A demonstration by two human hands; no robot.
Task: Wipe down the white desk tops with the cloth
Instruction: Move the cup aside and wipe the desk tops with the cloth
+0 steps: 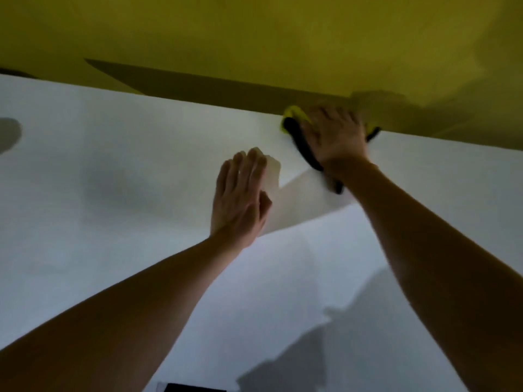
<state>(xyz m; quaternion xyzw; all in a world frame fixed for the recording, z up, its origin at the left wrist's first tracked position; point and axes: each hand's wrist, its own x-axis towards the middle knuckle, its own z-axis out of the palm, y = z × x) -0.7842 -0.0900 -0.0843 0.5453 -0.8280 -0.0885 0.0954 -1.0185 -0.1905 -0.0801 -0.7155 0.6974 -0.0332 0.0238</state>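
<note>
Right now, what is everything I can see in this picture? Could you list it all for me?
desk top: one, white, fills most of the view, running to the far edge under the yellow panel.
cloth: one, yellow with a black edge, at the far edge of the desk top under the right hand.
panel: one, yellow, standing behind the desk top along its far edge.
dark object: one, black, at the bottom edge of the view; too little shows to tell what it is.
left hand: one, fingers straight, lying flat on the desk top near the middle.
right hand: one, spread over the cloth, pressing it onto the desk top by the panel.
</note>
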